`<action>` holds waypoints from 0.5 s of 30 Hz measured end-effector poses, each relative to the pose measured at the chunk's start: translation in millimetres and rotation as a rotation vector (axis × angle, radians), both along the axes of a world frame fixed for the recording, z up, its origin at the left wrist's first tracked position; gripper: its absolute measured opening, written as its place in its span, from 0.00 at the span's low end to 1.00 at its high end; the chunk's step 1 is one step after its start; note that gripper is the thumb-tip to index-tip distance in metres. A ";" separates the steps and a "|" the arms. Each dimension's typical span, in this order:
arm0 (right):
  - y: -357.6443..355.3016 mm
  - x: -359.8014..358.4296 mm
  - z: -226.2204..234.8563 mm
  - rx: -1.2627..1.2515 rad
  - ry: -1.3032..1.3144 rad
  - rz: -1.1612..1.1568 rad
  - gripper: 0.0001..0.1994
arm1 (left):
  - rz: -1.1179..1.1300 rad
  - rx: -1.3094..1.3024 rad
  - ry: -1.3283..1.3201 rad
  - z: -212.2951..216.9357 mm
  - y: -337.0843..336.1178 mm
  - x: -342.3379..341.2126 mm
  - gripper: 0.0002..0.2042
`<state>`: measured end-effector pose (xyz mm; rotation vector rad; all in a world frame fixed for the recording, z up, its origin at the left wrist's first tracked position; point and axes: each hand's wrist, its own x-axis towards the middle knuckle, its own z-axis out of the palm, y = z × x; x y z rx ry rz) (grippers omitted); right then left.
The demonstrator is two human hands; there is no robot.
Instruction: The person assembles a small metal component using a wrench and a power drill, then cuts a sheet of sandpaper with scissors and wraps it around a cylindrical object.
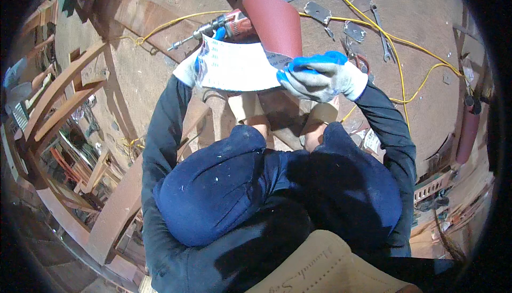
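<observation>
Both my hands wear white gloves with blue-coated fingers. A pale sheet of sandpaper [237, 68], its printed backing toward me, is stretched between them above my feet. My left hand [188, 71] grips the sheet's left edge, with a blue fingertip showing at its top corner. At the right end, the fingers of my right hand [320, 77] are closed on the sheet's edge. Just beyond curves a red sandpaper strip [274, 23], with a grey printed underside showing by my right hand. Whether strip and sheet are one piece, I cannot tell.
A red and black power drill [237, 25] with a long bit lies beyond the sheet. Yellow cord [397, 39] winds across the floor. A wrench [382, 34] and several metal plates [318, 12] lie at far right. Curved wooden parts [66, 87] crowd the left.
</observation>
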<state>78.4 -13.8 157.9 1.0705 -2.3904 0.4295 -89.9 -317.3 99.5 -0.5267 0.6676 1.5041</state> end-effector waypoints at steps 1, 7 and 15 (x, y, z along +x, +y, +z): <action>1.2 -1.8 -1.1 0.056 0.088 0.061 0.21 | -0.062 0.118 -0.005 4.3 12.2 10.8 0.23; 5.9 16.2 -33.8 0.291 0.201 0.169 0.24 | -0.522 -0.105 0.100 14.7 38.0 28.0 0.16; 8.8 30.8 -91.8 -0.322 -0.650 -0.444 0.23 | -0.388 -0.349 0.705 -5.1 37.1 69.7 0.18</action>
